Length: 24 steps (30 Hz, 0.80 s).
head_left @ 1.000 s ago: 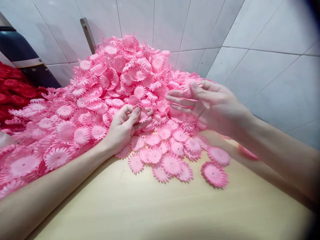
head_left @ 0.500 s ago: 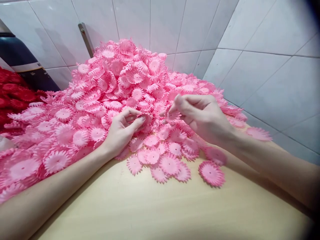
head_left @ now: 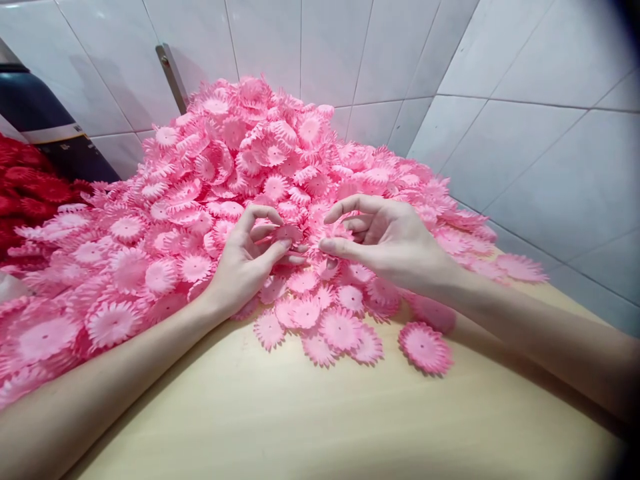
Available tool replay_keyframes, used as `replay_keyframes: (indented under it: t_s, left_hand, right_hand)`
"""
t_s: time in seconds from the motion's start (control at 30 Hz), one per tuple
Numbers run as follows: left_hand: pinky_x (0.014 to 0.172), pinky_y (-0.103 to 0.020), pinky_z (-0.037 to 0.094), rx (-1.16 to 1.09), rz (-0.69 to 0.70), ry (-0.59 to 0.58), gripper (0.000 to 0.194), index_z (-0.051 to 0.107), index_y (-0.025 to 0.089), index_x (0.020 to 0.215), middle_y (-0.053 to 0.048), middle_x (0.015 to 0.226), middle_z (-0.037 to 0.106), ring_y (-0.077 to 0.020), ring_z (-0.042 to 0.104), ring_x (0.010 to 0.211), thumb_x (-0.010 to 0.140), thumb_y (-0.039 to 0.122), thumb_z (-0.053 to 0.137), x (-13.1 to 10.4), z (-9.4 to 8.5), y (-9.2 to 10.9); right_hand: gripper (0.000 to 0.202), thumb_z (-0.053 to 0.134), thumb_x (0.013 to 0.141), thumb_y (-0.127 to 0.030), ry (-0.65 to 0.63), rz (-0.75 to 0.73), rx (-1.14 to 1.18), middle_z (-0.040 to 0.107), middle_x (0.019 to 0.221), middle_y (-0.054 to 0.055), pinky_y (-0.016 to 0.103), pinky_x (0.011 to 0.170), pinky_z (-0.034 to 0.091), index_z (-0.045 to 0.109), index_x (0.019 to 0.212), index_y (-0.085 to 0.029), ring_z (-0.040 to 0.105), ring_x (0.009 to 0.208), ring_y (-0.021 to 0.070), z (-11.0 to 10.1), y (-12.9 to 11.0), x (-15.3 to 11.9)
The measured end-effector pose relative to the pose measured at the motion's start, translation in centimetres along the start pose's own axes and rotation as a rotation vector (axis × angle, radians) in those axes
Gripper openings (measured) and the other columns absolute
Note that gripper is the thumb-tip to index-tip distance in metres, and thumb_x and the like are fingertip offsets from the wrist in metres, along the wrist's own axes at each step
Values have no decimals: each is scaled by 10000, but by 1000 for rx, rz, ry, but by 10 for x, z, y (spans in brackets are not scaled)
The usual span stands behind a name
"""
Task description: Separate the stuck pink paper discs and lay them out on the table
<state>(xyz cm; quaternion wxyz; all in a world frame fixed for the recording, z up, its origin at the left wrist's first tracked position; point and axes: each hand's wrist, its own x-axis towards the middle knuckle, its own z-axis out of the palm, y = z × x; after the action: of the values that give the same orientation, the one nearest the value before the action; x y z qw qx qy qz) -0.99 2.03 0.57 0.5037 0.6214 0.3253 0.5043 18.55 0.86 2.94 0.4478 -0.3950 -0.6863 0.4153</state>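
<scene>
In front of the large heap of pink fabric flower petal discs (head_left: 240, 160), my two hands are close together. My left hand (head_left: 244, 259) has its thumb and fingers curled around a pink petal disc (head_left: 289, 233), whose lower part is covered by the thumb and fingertips. Facing it, my right hand (head_left: 397, 241) pinches another frilled petal disc (head_left: 336, 231) between thumb and fingers, its index finger arched above. Several loose discs lie just below the hands, and one darker-rimmed disc (head_left: 424, 347) rests to the right on the table.
A pale wooden table (head_left: 280, 413) spreads toward me. Red petal pieces (head_left: 30, 187) and a dark bottle (head_left: 47, 117) stand at the far left. White wall tiles (head_left: 545, 153) close off the back and right. A metal strip (head_left: 171, 77) leans at the back wall.
My right hand has moved slightly left and down, bringing its petal disc nearer my left hand. My left hand's fingers have spread and risen a little. The heap looks the same.
</scene>
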Motion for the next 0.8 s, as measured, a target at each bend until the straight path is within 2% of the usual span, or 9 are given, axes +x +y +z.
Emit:
replay_keyframes:
  t_s: [0.17, 0.3, 0.43, 0.53, 0.63, 0.8]
  left_hand:
    - [603, -254, 612, 31, 9, -27, 210, 488, 230, 971, 27, 852, 589, -131, 696, 694, 818, 160, 614, -2, 2, 3]
    - [673, -256, 608, 100, -13, -120, 83, 628, 168, 898, -14, 827, 657, -147, 698, 732, 829, 213, 619, -2, -1, 5]
    - [682, -240, 596, 135, 28, -154, 206, 675, 173, 991, -30, 891, 708, -143, 697, 741, 814, 274, 651, -3, -3, 6]
    - [664, -206, 577, 199, 89, -132, 191, 698, 164, 935, -30, 869, 720, -129, 685, 743, 771, 261, 699, -4, -4, 6]
    - [650, -196, 562, 240, 122, -92, 193, 709, 164, 902, -28, 853, 724, -122, 675, 737, 726, 239, 739, -3, -3, 5]
    - [660, -221, 570, 251, 120, 43, 179, 694, 153, 874, -28, 846, 689, -123, 657, 734, 715, 220, 743, 1, -5, 0]
  right_hand:
    - [229, 705, 784, -291, 24, 9, 36, 384, 433, -107, 196, 327, 213, 525, 904, -214, 287, 353, 47, 2, 0, 0]
    - [272, 731, 761, -251, -58, 9, 90, 363, 438, -120, 185, 344, 210, 484, 871, -225, 296, 365, 44, 2, 1, -2]
    - [228, 723, 767, -245, -164, 10, 55, 383, 475, -104, 177, 365, 211, 505, 819, -202, 300, 409, 39, 6, 0, -3]
    - [235, 733, 755, -259, -188, 5, -34, 392, 490, -100, 176, 368, 205, 528, 847, -190, 298, 420, 38, 8, 1, -4]
    - [276, 749, 735, -265, -160, -16, -106, 362, 481, -110, 177, 372, 205, 523, 873, -187, 289, 419, 38, 8, 1, -4]
    - [389, 781, 695, -301, -114, -28, -126, 413, 477, -110, 191, 380, 255, 498, 946, -210, 332, 405, 54, 7, 0, -6]
